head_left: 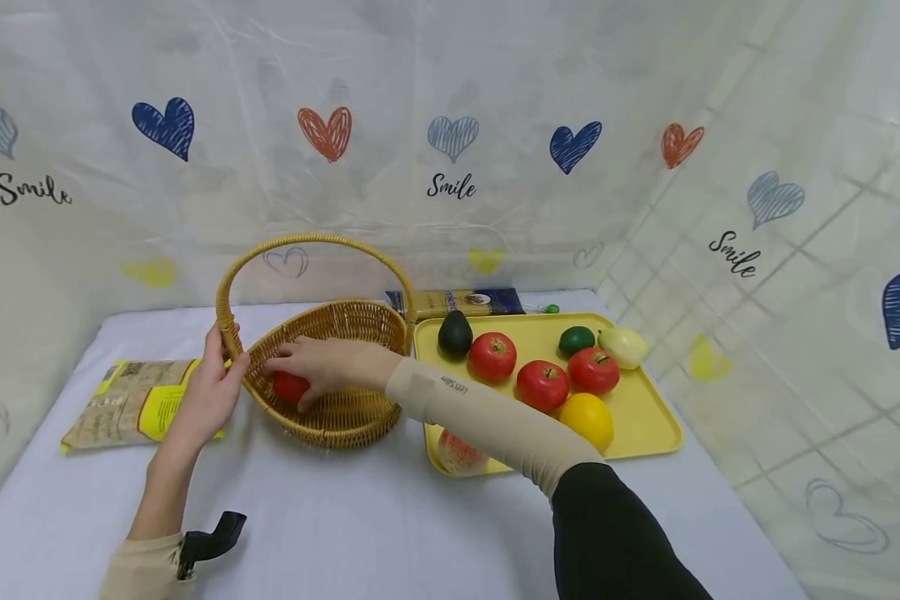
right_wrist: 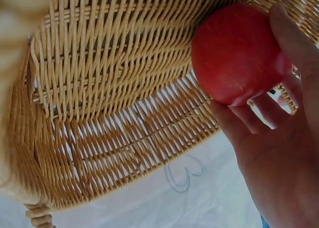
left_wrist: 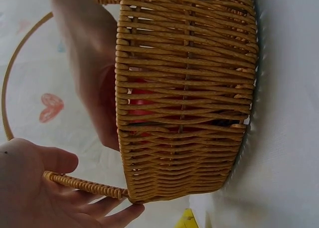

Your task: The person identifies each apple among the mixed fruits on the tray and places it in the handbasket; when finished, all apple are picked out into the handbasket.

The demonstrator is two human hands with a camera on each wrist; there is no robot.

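From my end I have the left hand (head_left: 213, 387) curled round the handle (left_wrist: 89, 185) of the wicker basket (head_left: 345, 435); the right hand (head_left: 333, 363), inside the basket near its left end, grasps a red fruit (right_wrist: 239, 56), so I judge this piece nearly done, not yet let go; I make out no other piece in the basket; to the right of the basket, the yellow tray (head_left: 645, 421) bears three other red pieces (head_left: 492, 357), an avocado (head_left: 455, 335), a yellow fruit (head_left: 587, 421) and more, which I judge are left.
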